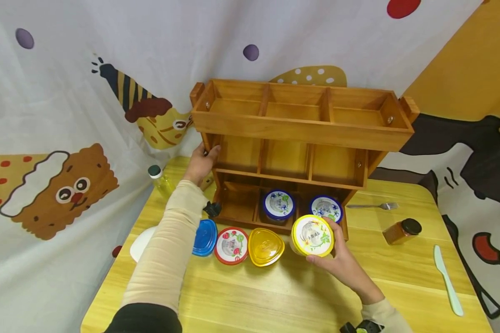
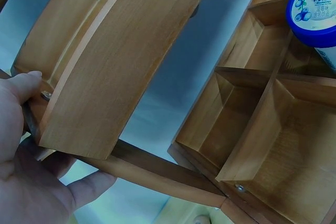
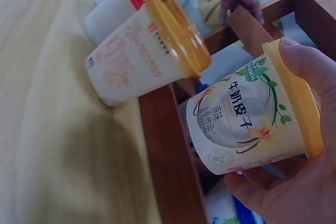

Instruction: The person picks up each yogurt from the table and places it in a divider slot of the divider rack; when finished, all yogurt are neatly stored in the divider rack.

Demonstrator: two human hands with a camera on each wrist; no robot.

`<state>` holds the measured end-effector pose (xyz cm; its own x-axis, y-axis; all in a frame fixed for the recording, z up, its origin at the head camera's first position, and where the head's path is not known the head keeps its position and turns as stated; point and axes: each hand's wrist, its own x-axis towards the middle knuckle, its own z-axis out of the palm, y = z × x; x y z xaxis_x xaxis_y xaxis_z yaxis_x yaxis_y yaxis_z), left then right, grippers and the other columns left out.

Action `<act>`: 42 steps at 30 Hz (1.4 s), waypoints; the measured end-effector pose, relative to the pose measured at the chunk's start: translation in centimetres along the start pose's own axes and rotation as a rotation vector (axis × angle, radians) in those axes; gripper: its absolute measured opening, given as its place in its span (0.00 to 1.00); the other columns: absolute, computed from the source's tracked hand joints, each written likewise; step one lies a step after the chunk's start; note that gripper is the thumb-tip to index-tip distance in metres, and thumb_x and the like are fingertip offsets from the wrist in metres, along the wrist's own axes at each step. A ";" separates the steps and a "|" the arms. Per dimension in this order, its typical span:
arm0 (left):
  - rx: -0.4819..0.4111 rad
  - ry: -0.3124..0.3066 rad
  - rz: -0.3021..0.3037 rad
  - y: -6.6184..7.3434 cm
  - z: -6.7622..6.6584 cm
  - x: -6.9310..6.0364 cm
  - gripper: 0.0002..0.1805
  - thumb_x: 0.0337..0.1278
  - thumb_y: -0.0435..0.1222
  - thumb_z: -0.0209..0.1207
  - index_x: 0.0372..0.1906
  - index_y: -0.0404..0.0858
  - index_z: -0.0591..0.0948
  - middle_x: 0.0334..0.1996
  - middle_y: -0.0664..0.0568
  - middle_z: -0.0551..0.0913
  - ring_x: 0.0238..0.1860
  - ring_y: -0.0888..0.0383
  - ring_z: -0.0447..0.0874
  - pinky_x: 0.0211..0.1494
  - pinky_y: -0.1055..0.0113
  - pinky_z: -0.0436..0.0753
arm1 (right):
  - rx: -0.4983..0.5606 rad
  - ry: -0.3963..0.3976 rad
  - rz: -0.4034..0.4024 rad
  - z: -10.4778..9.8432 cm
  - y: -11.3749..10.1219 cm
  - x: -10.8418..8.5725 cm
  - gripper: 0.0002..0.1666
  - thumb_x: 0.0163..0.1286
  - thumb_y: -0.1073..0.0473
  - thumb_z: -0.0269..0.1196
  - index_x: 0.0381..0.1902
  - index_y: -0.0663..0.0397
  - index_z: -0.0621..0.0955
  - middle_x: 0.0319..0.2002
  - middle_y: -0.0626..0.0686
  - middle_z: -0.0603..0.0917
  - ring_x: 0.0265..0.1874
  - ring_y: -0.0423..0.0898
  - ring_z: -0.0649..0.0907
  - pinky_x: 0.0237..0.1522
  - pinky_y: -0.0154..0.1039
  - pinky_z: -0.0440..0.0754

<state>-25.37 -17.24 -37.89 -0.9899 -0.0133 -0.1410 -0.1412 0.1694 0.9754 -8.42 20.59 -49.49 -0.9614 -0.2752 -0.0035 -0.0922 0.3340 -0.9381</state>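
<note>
Far L, near side of L grip: white item point(image 1: 140, 245), partly behind sleeve point(image 1: 166, 249), can't tell what. Just L of same grip: bottle point(image 1: 161, 183) w/ dk green cap. L hand point(image 1: 201, 163) grips L end of wooden rack point(image 1: 304, 131); L wrist view has thumb on top-tier end, fingers lower, by side rail. Nearer side of L grip, row of lidded tubs along rack front, running toward R grip: blue-lid tub point(image 1: 205, 237), partly hidden by L arm; red-lid tub point(image 1: 231, 246), strawberries on lid; amber-lid tub point(image 1: 266, 247), rounded-triangle top, nearest of row to R grip. Beyond R grip, in btm tier: blueberry tub point(image 1: 278, 204) in mid compartment, a bit L; second blueberry tub point(image 1: 326, 207) in R compartment, just behind R fingers, partly covered. Yellow-lid tub point(image 1: 313, 236) is in R hand point(image 1: 339, 261), thumb one side, fingers other, held at rack's front edge. R of R grip, farther back: fork point(image 1: 375, 206); then jar point(image 1: 402, 231), dk lid, lying on side; far R, pale green knife point(image 1: 447, 280) on tabletop point(image 1: 250, 296).
</note>
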 end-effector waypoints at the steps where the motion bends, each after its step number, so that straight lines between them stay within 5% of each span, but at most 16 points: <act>1: -0.006 0.001 0.002 -0.2 0.0 0.1 0.29 0.76 0.40 0.48 0.77 0.42 0.59 0.71 0.40 0.66 0.70 0.47 0.65 0.74 0.53 0.65 | 0.002 -0.003 -0.010 -0.1 -0.2 0.3 0.60 0.59 0.62 0.73 0.78 0.41 0.47 0.74 0.56 0.53 0.61 0.35 0.69 0.56 0.25 0.69; 7: -0.022 0.014 0.015 -2.1 -0.2 1.8 0.30 0.75 0.43 0.50 0.77 0.46 0.59 0.70 0.42 0.67 0.70 0.48 0.66 0.73 0.53 0.66 | -0.017 -0.008 -0.050 -0.4 -1.6 2.1 0.61 0.57 0.62 0.74 0.77 0.45 0.48 0.72 0.55 0.57 0.61 0.37 0.67 0.56 0.23 0.68; 11: 0.000 0.033 0.026 -3.1 -0.2 2.5 0.29 0.74 0.47 0.50 0.75 0.48 0.61 0.68 0.44 0.69 0.68 0.50 0.68 0.72 0.54 0.67 | -0.019 -0.022 -0.063 -0.6 -2.6 3.4 0.61 0.56 0.62 0.75 0.77 0.46 0.49 0.69 0.57 0.60 0.59 0.41 0.70 0.52 0.27 0.76; 18: -0.002 0.016 0.008 -1.9 -0.1 1.5 0.29 0.75 0.44 0.50 0.75 0.46 0.61 0.69 0.43 0.68 0.70 0.49 0.65 0.73 0.53 0.65 | -0.011 -0.091 -0.026 -0.5 -3.9 5.5 0.62 0.57 0.58 0.75 0.77 0.40 0.48 0.69 0.58 0.60 0.60 0.55 0.71 0.54 0.45 0.79; 22: -0.005 0.011 0.005 -0.6 0.0 0.5 0.29 0.75 0.41 0.49 0.76 0.43 0.60 0.70 0.40 0.67 0.70 0.47 0.65 0.73 0.52 0.65 | 0.002 -0.133 -0.007 -0.1 -4.6 6.6 0.61 0.57 0.56 0.76 0.76 0.38 0.49 0.68 0.58 0.62 0.60 0.57 0.73 0.56 0.46 0.77; 29: 0.017 0.026 0.029 -3.2 -0.2 2.7 0.29 0.74 0.46 0.50 0.75 0.48 0.62 0.69 0.44 0.69 0.68 0.50 0.67 0.71 0.53 0.67 | 0.089 -0.188 0.005 0.7 -5.2 8.4 0.58 0.58 0.57 0.75 0.76 0.39 0.50 0.66 0.58 0.65 0.57 0.55 0.76 0.52 0.35 0.80; 36: 0.023 0.036 0.034 -3.3 -0.3 2.8 0.29 0.74 0.48 0.50 0.75 0.49 0.62 0.68 0.45 0.70 0.68 0.51 0.68 0.71 0.54 0.68 | 0.103 -0.235 0.025 1.4 -5.7 9.9 0.56 0.59 0.54 0.75 0.74 0.34 0.52 0.65 0.56 0.67 0.59 0.54 0.76 0.53 0.39 0.80; 42: 0.028 0.027 0.030 -3.2 -0.3 2.9 0.30 0.74 0.48 0.50 0.76 0.50 0.60 0.69 0.45 0.69 0.68 0.50 0.68 0.72 0.54 0.67 | 0.101 -0.266 0.063 2.6 -6.1 11.0 0.57 0.59 0.52 0.75 0.75 0.35 0.51 0.63 0.56 0.69 0.54 0.53 0.77 0.44 0.42 0.82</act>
<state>-27.77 -18.15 -41.34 -0.9937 -0.0342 -0.1070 -0.1117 0.1977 0.9739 -17.81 13.17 -44.70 -0.8613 -0.4880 -0.1416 0.0050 0.2705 -0.9627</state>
